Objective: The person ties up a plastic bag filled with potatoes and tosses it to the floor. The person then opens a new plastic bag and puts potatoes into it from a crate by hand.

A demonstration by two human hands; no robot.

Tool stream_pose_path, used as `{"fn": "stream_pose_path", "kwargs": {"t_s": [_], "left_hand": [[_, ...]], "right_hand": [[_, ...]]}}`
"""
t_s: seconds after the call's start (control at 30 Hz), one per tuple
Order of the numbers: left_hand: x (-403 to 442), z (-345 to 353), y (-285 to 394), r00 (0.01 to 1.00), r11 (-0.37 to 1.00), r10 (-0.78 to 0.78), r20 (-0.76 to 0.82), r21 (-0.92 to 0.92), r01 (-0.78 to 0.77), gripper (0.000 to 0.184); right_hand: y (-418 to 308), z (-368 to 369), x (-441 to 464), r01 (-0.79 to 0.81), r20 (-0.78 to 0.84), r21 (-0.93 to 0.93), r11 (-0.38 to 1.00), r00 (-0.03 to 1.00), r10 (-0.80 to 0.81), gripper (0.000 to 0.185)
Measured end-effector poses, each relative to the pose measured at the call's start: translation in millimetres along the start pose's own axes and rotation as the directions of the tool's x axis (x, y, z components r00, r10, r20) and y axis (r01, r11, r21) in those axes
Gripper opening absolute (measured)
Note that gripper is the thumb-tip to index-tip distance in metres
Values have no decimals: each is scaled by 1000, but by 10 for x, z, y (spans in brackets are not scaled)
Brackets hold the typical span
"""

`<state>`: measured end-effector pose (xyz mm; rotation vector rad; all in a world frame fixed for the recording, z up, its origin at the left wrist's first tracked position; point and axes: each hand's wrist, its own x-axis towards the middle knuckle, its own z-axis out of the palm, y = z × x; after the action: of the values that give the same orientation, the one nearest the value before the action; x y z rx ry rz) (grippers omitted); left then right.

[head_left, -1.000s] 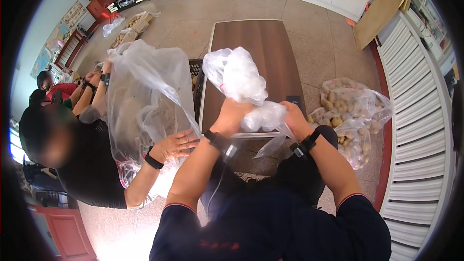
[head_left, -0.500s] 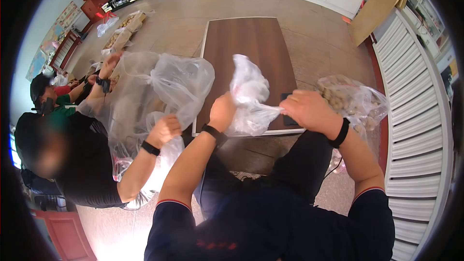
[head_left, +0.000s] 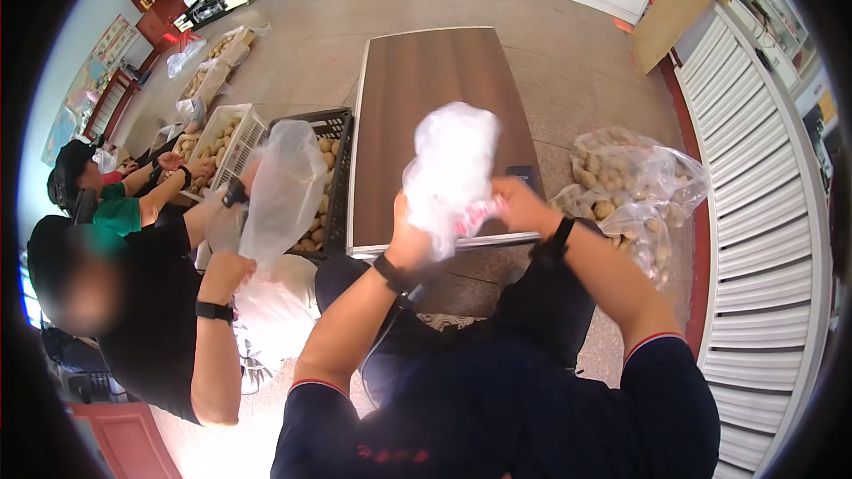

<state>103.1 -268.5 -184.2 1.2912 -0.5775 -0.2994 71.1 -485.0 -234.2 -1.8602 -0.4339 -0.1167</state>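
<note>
A bunched white plastic bag (head_left: 453, 155) with red print near its lower end hangs over the near part of the brown table (head_left: 435, 71). My left hand (head_left: 410, 235) grips its lower left side, the fingers partly hidden behind the plastic. At the printed lower right end, my right hand (head_left: 519, 204) has its fingers closed on the plastic, slightly blurred. A dark phone (head_left: 521, 177) lies on the table's right edge, just beyond my right hand.
At the left, a co-worker in black holds a clear bag (head_left: 284, 186) beside a black crate of potatoes (head_left: 333, 160). Another person in green reaches toward a white crate (head_left: 235, 146). Bagged potatoes (head_left: 621, 168) lie on the floor at the right, near a white radiator (head_left: 763, 195).
The bag in my hands has been turned, and its red print now shows at the lower right. My right hand has moved left and down. The co-worker's bag has moved left, uncovering the crates.
</note>
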Motion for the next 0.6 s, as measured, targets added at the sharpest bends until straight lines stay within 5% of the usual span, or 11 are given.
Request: {"fn": "stream_pose_path", "kwargs": {"t_s": [0.03,0.07,0.13,0.23,0.33,0.4,0.6], "left_hand": [[10,-45,-121,999,1000,12,-40,-21,-12,33],[21,-91,-242,997,999,23,-80,-40,-26,34],[50,-95,-332,985,999,29,-169,-13,-32,31],[70,-69,-415,972,999,-48,-230,-14,46,29],[111,-93,-523,957,988,-149,-248,7,155,37],[127,-110,-513,959,874,37,-281,474,105,45],[99,133,-78,968,584,-14,-251,783,212,57]], "right_hand": [[-98,190,-96,-102,-22,-175,979,995,100,19],[-317,377,-186,-74,-103,-190,979,993,55,23],[-577,505,-225,-245,-151,-205,948,964,217,24],[-582,577,-236,-162,-230,-378,911,970,77,18],[-695,541,-247,-215,-259,-335,918,957,129,19],[-810,547,-262,-227,-302,-335,915,945,124,16],[-724,501,-234,-142,-378,-159,977,923,72,23]]}}
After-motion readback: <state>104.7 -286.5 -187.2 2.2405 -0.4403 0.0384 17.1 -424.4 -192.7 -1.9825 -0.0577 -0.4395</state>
